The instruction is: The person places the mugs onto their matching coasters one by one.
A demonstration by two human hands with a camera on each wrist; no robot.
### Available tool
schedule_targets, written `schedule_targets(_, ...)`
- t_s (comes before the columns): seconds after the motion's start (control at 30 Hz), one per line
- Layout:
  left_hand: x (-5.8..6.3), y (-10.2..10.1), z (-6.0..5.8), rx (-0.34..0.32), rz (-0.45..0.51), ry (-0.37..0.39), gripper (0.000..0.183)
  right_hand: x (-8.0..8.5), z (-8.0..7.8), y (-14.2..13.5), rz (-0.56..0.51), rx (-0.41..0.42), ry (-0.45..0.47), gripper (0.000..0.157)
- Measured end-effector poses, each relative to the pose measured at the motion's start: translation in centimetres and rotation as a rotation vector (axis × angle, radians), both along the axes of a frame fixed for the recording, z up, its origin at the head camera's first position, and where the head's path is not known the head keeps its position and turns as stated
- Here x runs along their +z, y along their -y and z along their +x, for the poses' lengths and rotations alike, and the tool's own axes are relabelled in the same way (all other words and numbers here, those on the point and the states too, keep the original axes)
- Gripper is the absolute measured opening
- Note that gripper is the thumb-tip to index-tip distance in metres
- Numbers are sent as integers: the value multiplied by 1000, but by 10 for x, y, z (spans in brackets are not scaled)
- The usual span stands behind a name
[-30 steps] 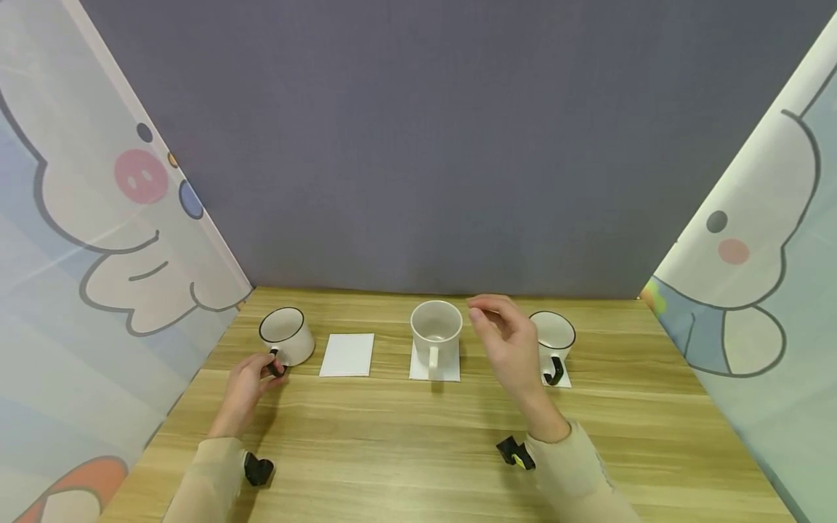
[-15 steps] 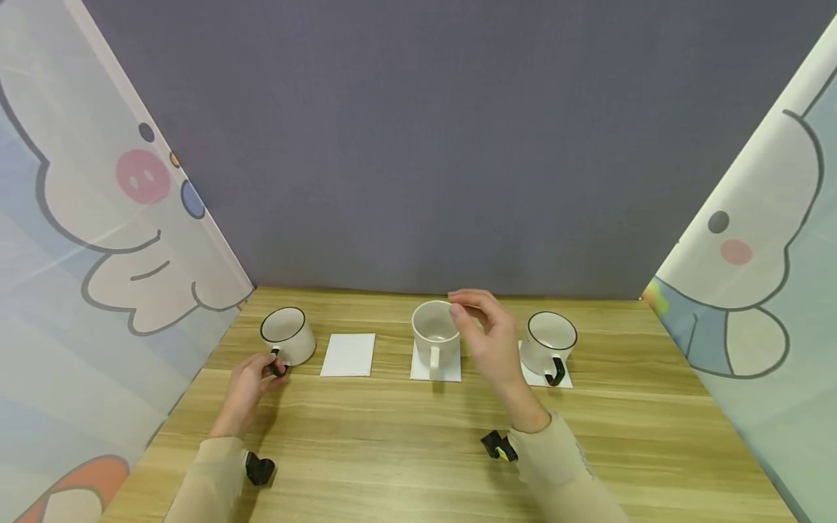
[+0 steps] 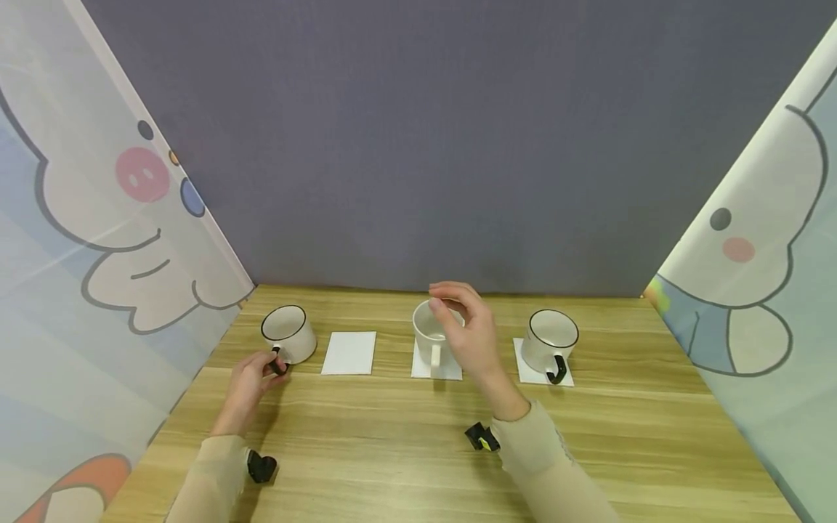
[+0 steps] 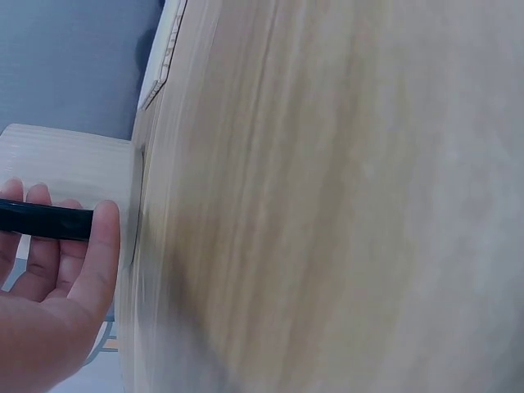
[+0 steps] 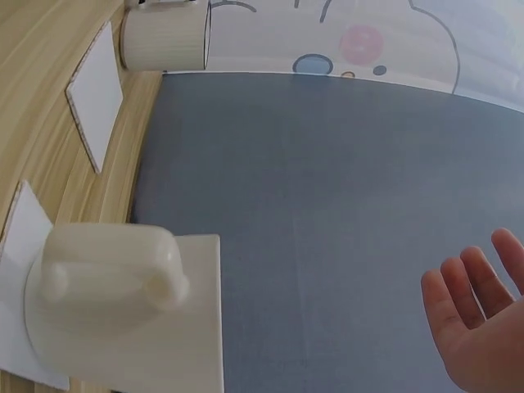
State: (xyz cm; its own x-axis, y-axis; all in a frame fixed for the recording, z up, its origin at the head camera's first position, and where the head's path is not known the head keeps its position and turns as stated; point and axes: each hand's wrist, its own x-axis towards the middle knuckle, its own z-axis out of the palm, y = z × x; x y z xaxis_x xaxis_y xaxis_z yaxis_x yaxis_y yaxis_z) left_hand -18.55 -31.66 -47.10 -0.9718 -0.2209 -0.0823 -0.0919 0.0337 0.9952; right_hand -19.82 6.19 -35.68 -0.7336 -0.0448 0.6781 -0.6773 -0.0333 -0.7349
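Note:
My left hand (image 3: 245, 386) pinches the black handle (image 4: 45, 221) of a white mug with a dark rim (image 3: 297, 343) on the table at the left. In the left wrist view the thumb lies on the near side of the handle, fingers behind it. My right hand (image 3: 466, 330) hovers over an all-white mug (image 3: 426, 338) in the middle, its fingers loosely bent and holding nothing. In the right wrist view a gap shows between the right hand (image 5: 487, 332) and that mug (image 5: 123, 327). The middle mug stands on a white square coaster (image 3: 453, 372), handle toward me.
A second black-handled mug (image 3: 541, 354) stands on a coaster (image 3: 531, 378) at the right. Another white coaster (image 3: 349, 354) lies between the left and middle mugs. A grey panel (image 3: 418, 145) closes off the wooden table's (image 3: 379, 450) back; printed cartoon sheets (image 3: 140, 240) flank it.
My right hand has moved left, from beside the right mug to over the middle mug, uncovering the right mug and its coaster. The left hand and its mug have stayed in place.

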Motion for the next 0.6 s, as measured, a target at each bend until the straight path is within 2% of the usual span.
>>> schedule_targets(0.37,-2,2,-3,0,6,-7,32,1,-9,18,3,13,12,14)
schedule_targets(0.6,-1,0,-1,7,20,0,31,0,-10,33,23,30,50,14)
